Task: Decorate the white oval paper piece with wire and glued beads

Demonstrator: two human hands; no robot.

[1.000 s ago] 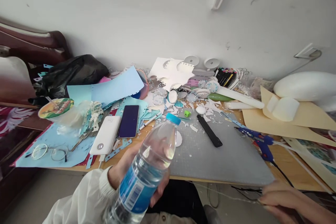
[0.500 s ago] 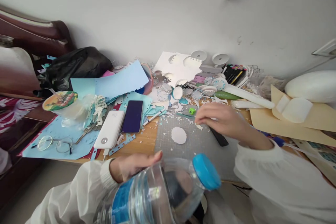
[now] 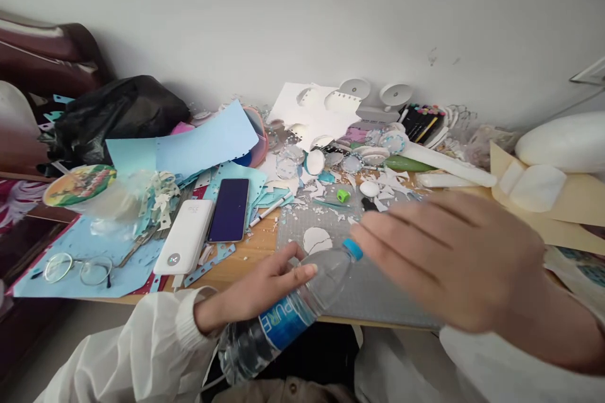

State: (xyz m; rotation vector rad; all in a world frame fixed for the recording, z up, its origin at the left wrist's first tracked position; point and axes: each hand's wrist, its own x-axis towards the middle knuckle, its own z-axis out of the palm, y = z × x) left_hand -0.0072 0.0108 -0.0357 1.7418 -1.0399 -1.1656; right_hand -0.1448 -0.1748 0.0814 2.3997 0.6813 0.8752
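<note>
My left hand (image 3: 258, 286) is wrapped round a clear plastic water bottle (image 3: 288, 312) with a blue label, held tilted over the table's front edge. Its blue cap (image 3: 353, 249) points up and right. My right hand (image 3: 449, 258) hovers close to the camera with fingers stretched out and apart, its fingertips right beside the cap. It holds nothing. Under both lies a grey cutting mat (image 3: 373, 293) with a white paper disc (image 3: 316, 240) on it.
The wooden table (image 3: 246, 258) is strewn with blue paper sheets (image 3: 208, 148), white scraps, a phone (image 3: 229, 209), a white power bank (image 3: 186, 236), glasses (image 3: 75, 269), a black bag (image 3: 118, 114), markers (image 3: 423, 123) and tan card (image 3: 567, 201) at the right.
The bottle has dropped and moved away from the camera, tilting toward the mat. My right hand has come back from the mat's far side to the bottle's cap.
</note>
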